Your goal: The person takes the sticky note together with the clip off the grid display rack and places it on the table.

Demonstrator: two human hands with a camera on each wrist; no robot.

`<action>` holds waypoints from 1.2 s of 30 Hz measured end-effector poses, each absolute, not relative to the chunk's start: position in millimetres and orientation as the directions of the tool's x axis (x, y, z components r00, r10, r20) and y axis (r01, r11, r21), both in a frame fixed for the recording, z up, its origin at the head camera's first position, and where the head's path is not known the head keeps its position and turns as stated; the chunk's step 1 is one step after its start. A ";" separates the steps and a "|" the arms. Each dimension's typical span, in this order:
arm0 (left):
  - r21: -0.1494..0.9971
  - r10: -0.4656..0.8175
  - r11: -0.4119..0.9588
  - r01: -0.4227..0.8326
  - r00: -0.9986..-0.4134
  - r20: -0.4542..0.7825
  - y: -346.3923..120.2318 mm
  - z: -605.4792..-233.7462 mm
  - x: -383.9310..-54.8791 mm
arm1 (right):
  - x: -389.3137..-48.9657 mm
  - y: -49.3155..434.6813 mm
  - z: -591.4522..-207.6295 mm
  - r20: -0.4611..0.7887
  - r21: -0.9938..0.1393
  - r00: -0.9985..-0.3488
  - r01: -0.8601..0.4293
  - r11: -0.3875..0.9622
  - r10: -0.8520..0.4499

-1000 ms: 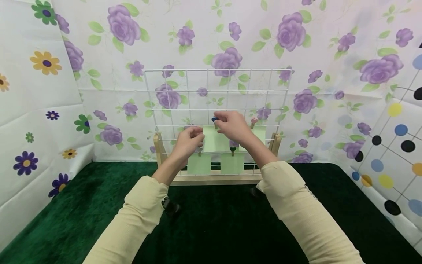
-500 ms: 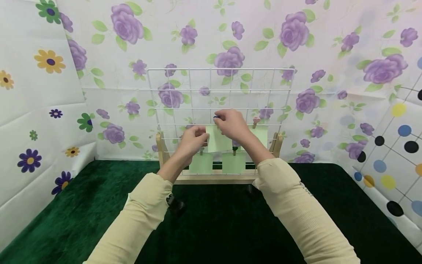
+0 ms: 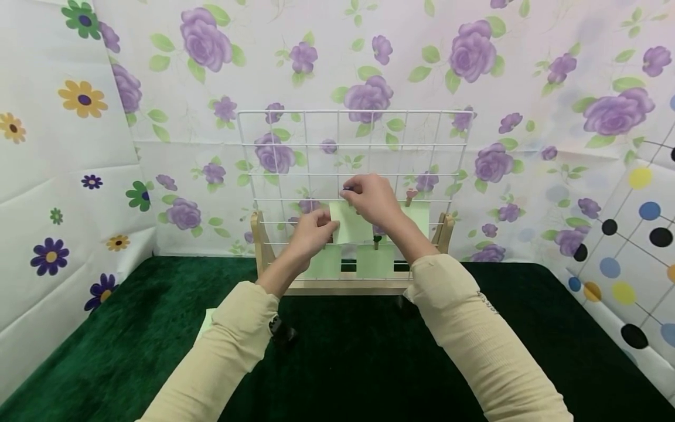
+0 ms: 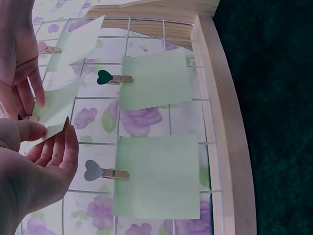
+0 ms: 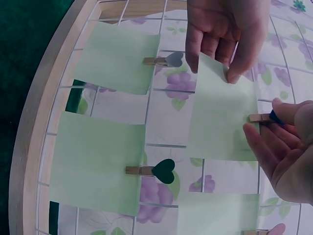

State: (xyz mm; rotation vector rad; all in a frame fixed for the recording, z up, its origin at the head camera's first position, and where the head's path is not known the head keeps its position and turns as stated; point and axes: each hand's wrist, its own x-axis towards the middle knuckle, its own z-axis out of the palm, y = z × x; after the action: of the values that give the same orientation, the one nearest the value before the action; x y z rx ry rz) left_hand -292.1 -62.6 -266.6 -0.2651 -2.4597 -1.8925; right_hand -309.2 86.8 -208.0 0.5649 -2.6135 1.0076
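A pale green paper square (image 3: 349,227) hangs on the white wire grid (image 3: 354,144). My left hand (image 3: 312,233) pinches its left edge between thumb and fingers. At the paper's top edge is a small wooden clothespin (image 5: 258,118) with a blue heart, and my right hand (image 3: 375,199) pinches its heart end. Below hang two more green squares: one under a grey-heart clothespin (image 4: 115,174), the other under a dark green-heart clothespin (image 4: 123,78). To the right, a pink-heart clothespin (image 3: 409,198) holds another square (image 5: 217,213), partly behind my right hand in the head view.
The grid stands in a wooden frame (image 3: 343,288) on a dark green cloth (image 3: 348,363). A pale green paper (image 3: 205,320) shows beside my left sleeve. Floral sheeting (image 3: 211,146) rises close behind the grid, with patterned sheets at both sides.
My left fingers have come in farther onto the paper's left edge, and the paper tilted slightly. The blue heart is now more covered by my right fingers. A paper beside my left sleeve has become visible.
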 end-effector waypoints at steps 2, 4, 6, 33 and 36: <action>0.958 0.118 0.245 0.152 -0.985 0.126 -62.5 -268.6 -292.8 | -309.5 87.2 -209.6 0.407 -0.577 -0.878 -0.461 0.674 -0.252; 0.959 0.113 0.236 0.156 -0.985 0.132 -62.2 -269.8 -293.4 | -310.0 87.6 -211.1 0.418 -0.582 -0.873 -0.469 0.665 -0.250; 0.961 0.106 0.224 0.159 -0.985 0.138 -61.8 -270.1 -293.7 | -309.9 88.1 -212.3 0.435 -0.580 -0.865 -0.483 0.656 -0.252; 0.960 -0.014 0.232 0.158 -0.986 0.166 -64.7 -276.4 -297.0 | -313.5 93.3 -220.3 0.596 -0.461 -0.763 -0.580 0.671 -0.249; 0.961 -0.024 0.229 0.155 -0.986 0.165 -64.8 -275.9 -297.8 | -313.8 94.1 -220.2 0.589 -0.469 -0.770 -0.573 0.672 -0.245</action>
State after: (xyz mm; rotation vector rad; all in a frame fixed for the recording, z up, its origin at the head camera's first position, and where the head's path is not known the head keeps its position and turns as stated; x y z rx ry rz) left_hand -297.8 -64.8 -275.9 -0.1259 -2.3457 -1.8614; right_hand -313.8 94.1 -220.2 0.6338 -2.4010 0.9047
